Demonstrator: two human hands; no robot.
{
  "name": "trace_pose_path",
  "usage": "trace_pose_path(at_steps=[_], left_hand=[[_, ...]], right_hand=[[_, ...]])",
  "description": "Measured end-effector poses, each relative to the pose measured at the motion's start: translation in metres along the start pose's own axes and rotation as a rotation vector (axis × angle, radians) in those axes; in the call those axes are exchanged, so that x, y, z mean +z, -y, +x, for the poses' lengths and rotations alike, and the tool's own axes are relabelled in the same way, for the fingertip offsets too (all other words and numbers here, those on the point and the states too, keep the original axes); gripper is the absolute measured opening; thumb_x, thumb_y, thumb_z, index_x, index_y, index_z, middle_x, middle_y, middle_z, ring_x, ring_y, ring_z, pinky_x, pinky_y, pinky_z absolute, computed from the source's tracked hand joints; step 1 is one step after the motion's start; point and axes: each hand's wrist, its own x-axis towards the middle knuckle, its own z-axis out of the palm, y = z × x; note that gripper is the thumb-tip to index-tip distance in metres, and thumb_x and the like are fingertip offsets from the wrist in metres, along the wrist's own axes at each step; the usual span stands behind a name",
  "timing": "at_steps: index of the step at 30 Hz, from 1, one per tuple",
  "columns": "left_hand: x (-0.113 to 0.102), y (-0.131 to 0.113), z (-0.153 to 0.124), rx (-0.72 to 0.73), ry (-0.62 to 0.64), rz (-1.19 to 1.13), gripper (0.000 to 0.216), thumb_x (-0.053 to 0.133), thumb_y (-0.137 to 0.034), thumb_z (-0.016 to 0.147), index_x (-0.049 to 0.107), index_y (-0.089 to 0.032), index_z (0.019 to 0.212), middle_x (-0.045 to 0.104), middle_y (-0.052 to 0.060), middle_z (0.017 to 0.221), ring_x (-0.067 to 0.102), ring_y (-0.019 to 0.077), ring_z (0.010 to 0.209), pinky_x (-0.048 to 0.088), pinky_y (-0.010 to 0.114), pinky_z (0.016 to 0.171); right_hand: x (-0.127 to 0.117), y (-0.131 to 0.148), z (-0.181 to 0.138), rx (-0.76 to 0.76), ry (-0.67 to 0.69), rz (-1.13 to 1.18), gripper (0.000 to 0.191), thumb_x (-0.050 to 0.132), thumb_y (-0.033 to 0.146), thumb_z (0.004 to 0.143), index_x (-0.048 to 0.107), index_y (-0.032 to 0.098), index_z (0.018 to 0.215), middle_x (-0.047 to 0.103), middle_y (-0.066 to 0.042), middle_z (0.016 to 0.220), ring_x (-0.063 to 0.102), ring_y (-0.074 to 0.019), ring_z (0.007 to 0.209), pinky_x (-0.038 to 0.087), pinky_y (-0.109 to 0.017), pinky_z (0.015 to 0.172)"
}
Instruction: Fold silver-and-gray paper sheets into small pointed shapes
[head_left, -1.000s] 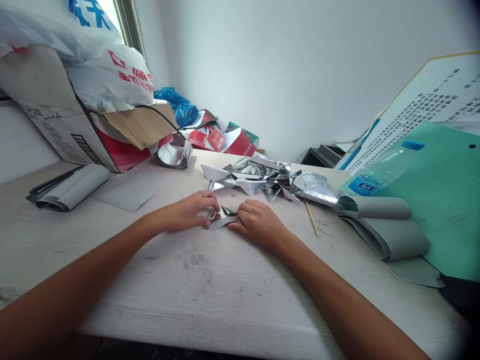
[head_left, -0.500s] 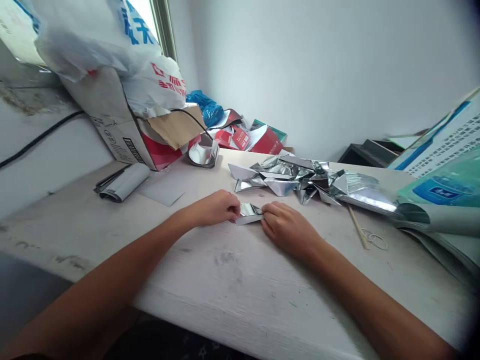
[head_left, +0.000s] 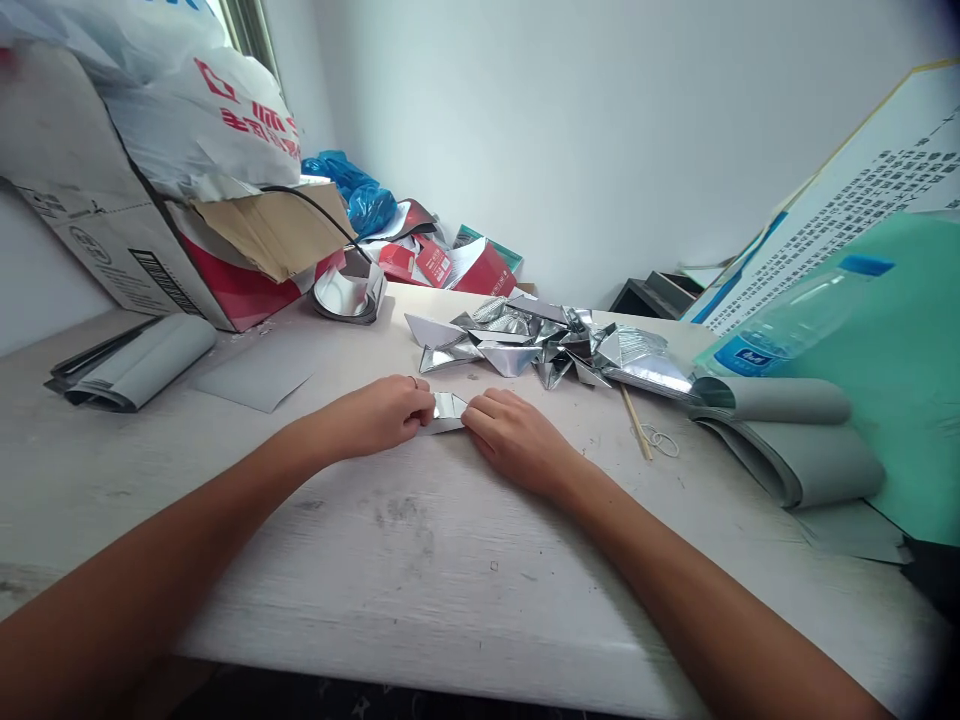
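A small folded piece of silver foil paper (head_left: 448, 410) lies on the white wooden table (head_left: 420, 560) between my hands. My left hand (head_left: 382, 413), a ring on one finger, is closed and pinches the piece's left end. Pressing on its right end is my right hand (head_left: 514, 440), fingers curled down. Just behind them sits a pile of several folded silver foil shapes (head_left: 540, 345).
A torn cardboard box (head_left: 150, 240) with plastic bags on top stands at the back left. Grey paper stacks (head_left: 127, 360) lie at the left and grey sheets (head_left: 787, 450) curl at the right. A wooden stick (head_left: 635, 422), rubber bands (head_left: 664, 440) and a water bottle (head_left: 795, 320) are on the right.
The head camera swung left and back again. My hands have closed in on the foil piece, which now looks folded smaller and flatter between them.
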Motion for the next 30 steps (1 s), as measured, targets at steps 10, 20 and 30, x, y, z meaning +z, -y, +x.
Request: trace_pose_path(at_steps=[10, 20, 30], left_hand=[[0.000, 0.002, 0.002, -0.052, -0.019, -0.041, 0.023, 0.051, -0.003, 0.079, 0.068, -0.018, 0.083, 0.069, 0.000, 0.085, 0.062, 0.0156, 0.082, 0.045, 0.026, 0.073], [-0.006, -0.002, 0.000, -0.043, 0.057, -0.011, 0.029, 0.049, -0.006, 0.082, 0.071, -0.020, 0.094, 0.068, 0.002, 0.091, 0.061, 0.0176, 0.088, 0.045, 0.028, 0.078], [-0.014, -0.010, -0.005, -0.096, 0.116, -0.020, 0.024, 0.055, -0.016, 0.082, 0.067, -0.022, 0.101, 0.067, 0.001, 0.100, 0.061, 0.0184, 0.093, 0.044, 0.028, 0.077]], right_hand=[[-0.003, 0.001, -0.001, -0.014, 0.038, 0.001, 0.024, 0.045, 0.000, 0.095, 0.057, 0.016, 0.081, 0.061, -0.006, 0.082, 0.046, -0.0188, 0.074, 0.034, -0.030, 0.071], [-0.001, 0.002, -0.002, -0.017, 0.041, -0.005, 0.024, 0.045, 0.002, 0.096, 0.058, 0.016, 0.081, 0.061, -0.005, 0.082, 0.046, -0.0186, 0.073, 0.035, -0.031, 0.070], [0.002, -0.001, -0.004, 0.043, -0.008, 0.280, 0.037, 0.040, -0.002, 0.095, 0.058, 0.016, 0.122, 0.062, -0.007, 0.095, 0.052, -0.0200, 0.087, 0.041, -0.030, 0.076]])
